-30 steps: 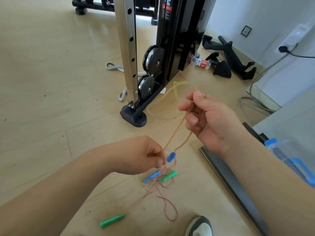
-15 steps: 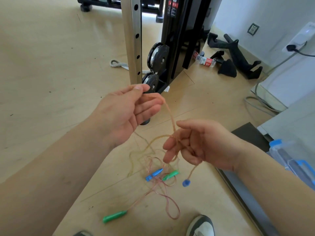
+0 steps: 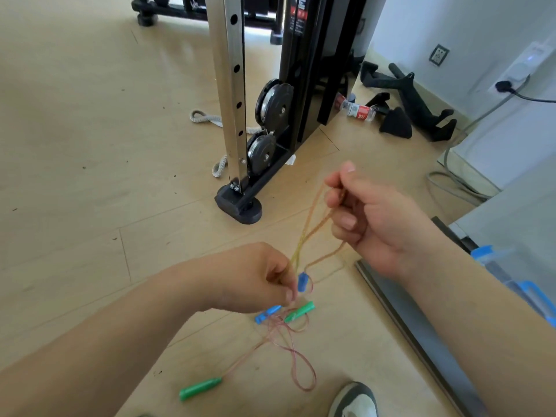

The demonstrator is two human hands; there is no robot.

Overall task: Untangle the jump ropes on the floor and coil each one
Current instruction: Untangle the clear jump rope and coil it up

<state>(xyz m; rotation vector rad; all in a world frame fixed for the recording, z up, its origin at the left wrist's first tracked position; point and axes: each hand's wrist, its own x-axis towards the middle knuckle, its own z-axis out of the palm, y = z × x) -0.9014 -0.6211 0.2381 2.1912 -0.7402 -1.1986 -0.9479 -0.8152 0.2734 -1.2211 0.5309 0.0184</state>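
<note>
On the wooden floor (image 3: 75, 121), at the lower left, lies a green handle (image 3: 200, 389); its thin pink rope (image 3: 301, 365) runs right into a loose tangle of loops. Farther back, a grey webbing strap (image 3: 201, 117) lies behind the steel upright (image 3: 230, 85) of a cable machine, which carries two black pulleys (image 3: 275, 102). The left hand (image 3: 255, 278) has its fingers curled and pinches strands of a yellow-orange rope (image 3: 311, 224), with a blue handle (image 3: 302, 282) hanging just beside its fingertips. Below it, in the tangle on the floor, a second blue handle (image 3: 267, 313) and a second green handle (image 3: 299, 312) lie side by side. The yellow-orange rope rises in several strands to the right hand (image 3: 382, 227), whose fingers are curled round its loops. A shoe toe (image 3: 353, 400) shows at the bottom edge. Beside the machine a plastic bottle (image 3: 356, 110) with a red label lies on its side; what it holds cannot be told. At the far right stands a clear plastic box (image 3: 496, 266) with blue clips, its contents impossible to make out
</note>
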